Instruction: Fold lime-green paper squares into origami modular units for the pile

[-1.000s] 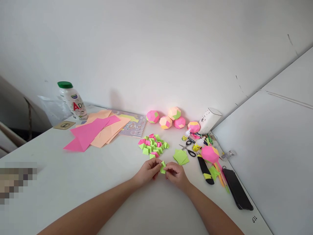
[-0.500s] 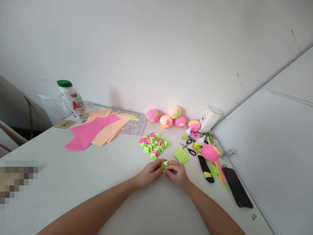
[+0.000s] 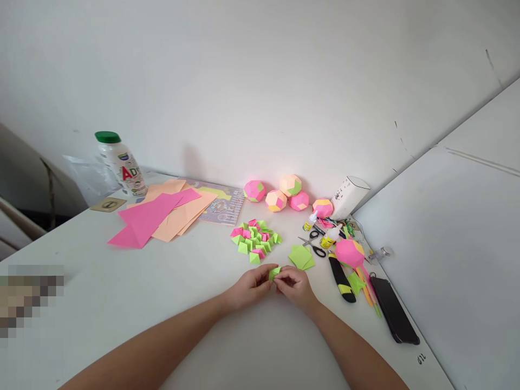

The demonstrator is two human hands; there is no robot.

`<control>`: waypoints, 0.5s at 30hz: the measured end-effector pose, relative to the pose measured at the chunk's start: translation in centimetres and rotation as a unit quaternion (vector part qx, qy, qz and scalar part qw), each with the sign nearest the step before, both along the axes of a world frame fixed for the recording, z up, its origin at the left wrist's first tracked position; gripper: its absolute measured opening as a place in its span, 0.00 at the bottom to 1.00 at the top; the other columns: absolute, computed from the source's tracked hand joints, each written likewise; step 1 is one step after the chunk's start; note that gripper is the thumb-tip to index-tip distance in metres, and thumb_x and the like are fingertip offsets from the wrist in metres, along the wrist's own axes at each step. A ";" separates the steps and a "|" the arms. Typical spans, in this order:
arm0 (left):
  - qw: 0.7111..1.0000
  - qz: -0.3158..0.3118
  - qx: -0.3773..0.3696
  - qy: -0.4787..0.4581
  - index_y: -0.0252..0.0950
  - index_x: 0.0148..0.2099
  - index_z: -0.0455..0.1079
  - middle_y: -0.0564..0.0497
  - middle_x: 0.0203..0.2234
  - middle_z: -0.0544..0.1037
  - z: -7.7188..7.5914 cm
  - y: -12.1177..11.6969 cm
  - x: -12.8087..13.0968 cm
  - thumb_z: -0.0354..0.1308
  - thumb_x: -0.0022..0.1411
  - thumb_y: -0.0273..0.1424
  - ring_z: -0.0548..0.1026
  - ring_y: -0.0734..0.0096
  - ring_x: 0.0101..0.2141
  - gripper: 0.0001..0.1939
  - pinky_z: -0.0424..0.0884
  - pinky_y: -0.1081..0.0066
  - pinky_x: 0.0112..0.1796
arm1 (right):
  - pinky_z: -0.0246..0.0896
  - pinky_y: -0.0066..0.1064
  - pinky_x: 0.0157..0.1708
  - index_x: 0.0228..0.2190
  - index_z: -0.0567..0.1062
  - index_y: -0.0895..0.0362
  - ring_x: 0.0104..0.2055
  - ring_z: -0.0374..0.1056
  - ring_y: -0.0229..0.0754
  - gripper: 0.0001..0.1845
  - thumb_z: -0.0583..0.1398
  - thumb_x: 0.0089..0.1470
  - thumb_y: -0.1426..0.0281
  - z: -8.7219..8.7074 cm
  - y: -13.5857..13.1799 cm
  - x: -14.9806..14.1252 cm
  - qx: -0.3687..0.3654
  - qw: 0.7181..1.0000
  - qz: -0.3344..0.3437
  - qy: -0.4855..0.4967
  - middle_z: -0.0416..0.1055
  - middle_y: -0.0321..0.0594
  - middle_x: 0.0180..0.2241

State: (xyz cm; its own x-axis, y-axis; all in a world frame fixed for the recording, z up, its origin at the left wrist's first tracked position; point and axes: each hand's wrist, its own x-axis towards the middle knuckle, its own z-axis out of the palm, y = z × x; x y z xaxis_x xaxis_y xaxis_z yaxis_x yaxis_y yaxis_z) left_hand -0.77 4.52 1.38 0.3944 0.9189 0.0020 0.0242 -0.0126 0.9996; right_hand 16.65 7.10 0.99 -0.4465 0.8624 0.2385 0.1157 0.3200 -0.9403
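Between my two hands is a small folded piece of green paper. My left hand pinches its left side, thumb below and fingers behind. On the other side, my right hand grips the paper with thumb and fingertips; parts of the piece are hidden by the fingers. Just beyond my hands lies a pile of small folded green and pink paper pieces. A few flat green paper squares lie beyond my right hand, close to the scissors.
Several paper balls stand along the wall. Glue bottles, a utility knife and a black phone lie on the right. To the left are pink paper sheets, a booklet and a white bottle with a green cap.
The green paper piece has tilted slightly between my fingers, and its folded top looks flatter. My right fingers have shifted a little. The other things stay in place.
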 end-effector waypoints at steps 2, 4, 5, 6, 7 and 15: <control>1.000 0.002 0.005 0.014 0.36 0.52 0.63 0.55 0.23 0.65 -0.1 0.0 0.0 0.52 0.56 0.35 0.62 0.73 0.24 0.21 0.60 0.73 0.27 | 0.63 0.28 0.20 0.24 0.70 0.57 0.19 0.66 0.35 0.07 0.61 0.47 0.67 -0.2 -0.1 0.0 -0.034 0.999 -0.005 0.010 0.65 0.35 0.23; 1.000 0.004 0.002 0.017 0.35 0.53 0.61 0.56 0.22 0.62 -0.1 0.0 0.1 0.50 0.57 0.33 0.61 0.74 0.24 0.21 0.60 0.73 0.27 | 0.62 0.27 0.20 0.26 0.66 0.56 0.19 0.65 0.35 0.08 0.61 0.48 0.66 -0.4 -0.1 0.0 -0.071 0.997 -0.012 0.025 0.64 0.32 0.21; 1.000 0.005 0.000 0.015 0.35 0.53 0.60 0.57 0.22 0.60 -0.1 0.0 0.1 0.49 0.57 0.32 0.61 0.74 0.24 0.21 0.60 0.73 0.27 | 0.62 0.26 0.19 0.27 0.64 0.56 0.19 0.65 0.34 0.09 0.60 0.48 0.66 -0.6 0.0 0.1 -0.087 0.995 -0.014 0.036 0.63 0.31 0.20; 1.000 0.007 -0.001 0.011 0.35 0.54 0.59 0.58 0.21 0.59 -0.1 0.1 0.1 0.49 0.57 0.32 0.61 0.74 0.24 0.21 0.60 0.73 0.27 | 0.61 0.26 0.19 0.29 0.63 0.55 0.19 0.65 0.34 0.10 0.60 0.49 0.67 -0.7 0.0 0.1 -0.099 0.994 -0.015 0.047 0.63 0.30 0.21; 1.000 0.008 0.000 0.006 0.35 0.54 0.58 0.58 0.21 0.58 -0.1 0.1 0.2 0.48 0.57 0.31 0.61 0.75 0.24 0.21 0.60 0.73 0.27 | 0.61 0.26 0.19 0.32 0.61 0.54 0.19 0.66 0.34 0.11 0.60 0.49 0.67 -0.8 0.0 0.2 -0.107 0.993 -0.013 0.057 0.63 0.30 0.23; 0.997 0.018 0.072 0.016 0.38 0.55 0.56 0.57 0.23 0.63 -1.2 0.3 0.3 0.49 0.57 0.29 0.63 0.74 0.25 0.22 0.62 0.72 0.29 | 0.59 0.26 0.21 0.30 0.67 0.56 0.23 0.63 0.35 0.05 0.58 0.46 0.73 -0.6 0.4 0.3 -0.014 0.996 0.028 -0.078 0.65 0.35 0.25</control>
State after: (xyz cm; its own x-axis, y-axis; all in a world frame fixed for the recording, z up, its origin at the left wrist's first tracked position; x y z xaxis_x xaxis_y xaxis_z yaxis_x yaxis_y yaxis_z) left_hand -0.47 4.78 0.17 0.3635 0.9235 0.1224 0.0593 -0.1540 0.9863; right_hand 16.93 7.49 0.34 -0.5233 0.8408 0.1386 0.2436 0.3035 -0.9212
